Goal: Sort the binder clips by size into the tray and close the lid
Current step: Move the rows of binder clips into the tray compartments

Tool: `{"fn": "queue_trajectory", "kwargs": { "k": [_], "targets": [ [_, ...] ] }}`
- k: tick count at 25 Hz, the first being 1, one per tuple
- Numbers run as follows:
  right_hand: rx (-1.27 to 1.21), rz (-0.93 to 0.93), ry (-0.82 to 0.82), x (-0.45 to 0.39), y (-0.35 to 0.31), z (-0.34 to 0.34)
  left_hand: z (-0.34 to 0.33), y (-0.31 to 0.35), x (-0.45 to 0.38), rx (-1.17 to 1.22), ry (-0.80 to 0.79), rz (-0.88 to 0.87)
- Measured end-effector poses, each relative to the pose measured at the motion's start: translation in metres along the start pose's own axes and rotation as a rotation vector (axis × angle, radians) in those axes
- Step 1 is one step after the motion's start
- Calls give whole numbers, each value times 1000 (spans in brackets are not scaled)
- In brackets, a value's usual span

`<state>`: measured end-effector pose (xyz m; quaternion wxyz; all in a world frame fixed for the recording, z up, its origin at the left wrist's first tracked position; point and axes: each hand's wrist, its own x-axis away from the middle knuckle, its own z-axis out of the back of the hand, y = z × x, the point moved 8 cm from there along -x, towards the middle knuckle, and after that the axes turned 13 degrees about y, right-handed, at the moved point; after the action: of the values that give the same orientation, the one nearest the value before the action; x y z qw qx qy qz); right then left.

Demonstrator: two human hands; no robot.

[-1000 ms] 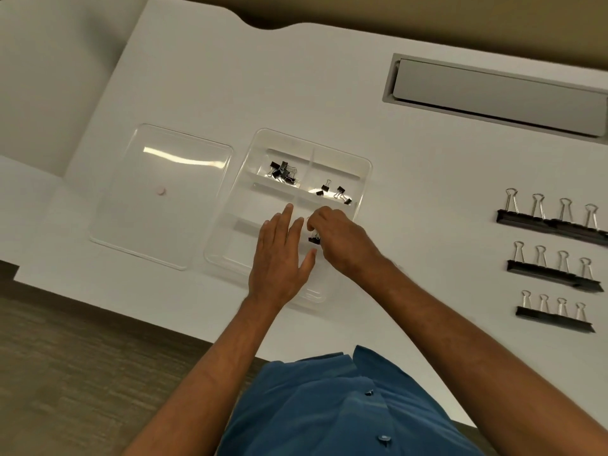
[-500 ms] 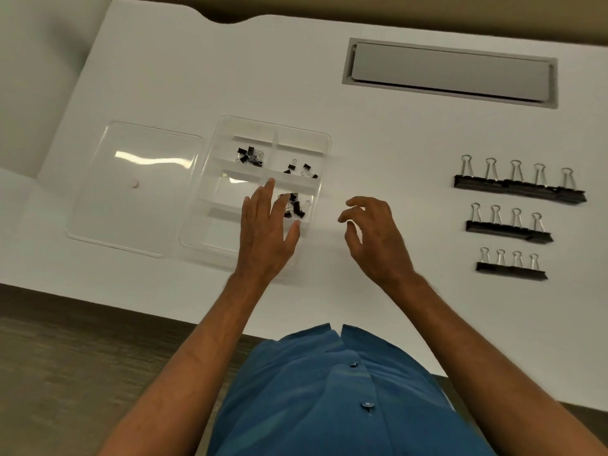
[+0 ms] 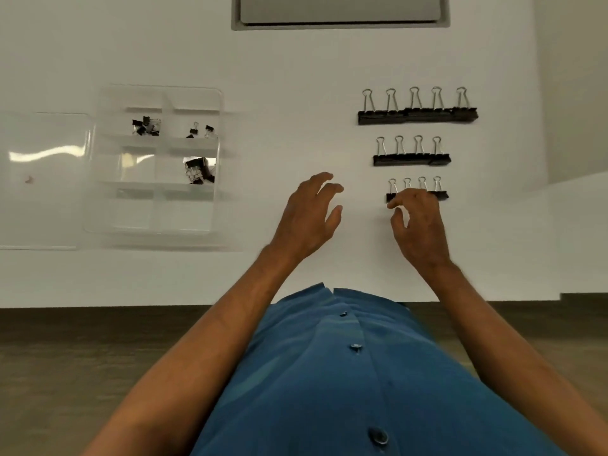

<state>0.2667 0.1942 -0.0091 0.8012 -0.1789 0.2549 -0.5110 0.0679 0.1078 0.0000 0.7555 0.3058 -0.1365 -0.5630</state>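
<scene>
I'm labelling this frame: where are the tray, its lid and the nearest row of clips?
tray (image 3: pixel 219 103): head view, far right corner of its rim.
lid (image 3: pixel 49 205): head view, flat clear panel.
nearest row of clips (image 3: pixel 441 194): head view, black body at right end.

no readable text, labels or numbers
</scene>
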Motion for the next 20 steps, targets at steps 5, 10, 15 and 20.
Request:
{"fn": "queue_trajectory", "kwargs": {
  "k": [5,10,15,20],
  "targets": [
    [35,-60,19,-9,68,36,-65,55,-14,44,-120,-43],
    [34,5,-118,-16,101,30,-107,80,-30,27,-128,-48],
    [79,84,-170,-22,116,21,-132,79,-43,-110,-134,-23],
    [68,139,-160,-34,124,19,-137,77,-47,-131,-115,-46]
  ]
}}
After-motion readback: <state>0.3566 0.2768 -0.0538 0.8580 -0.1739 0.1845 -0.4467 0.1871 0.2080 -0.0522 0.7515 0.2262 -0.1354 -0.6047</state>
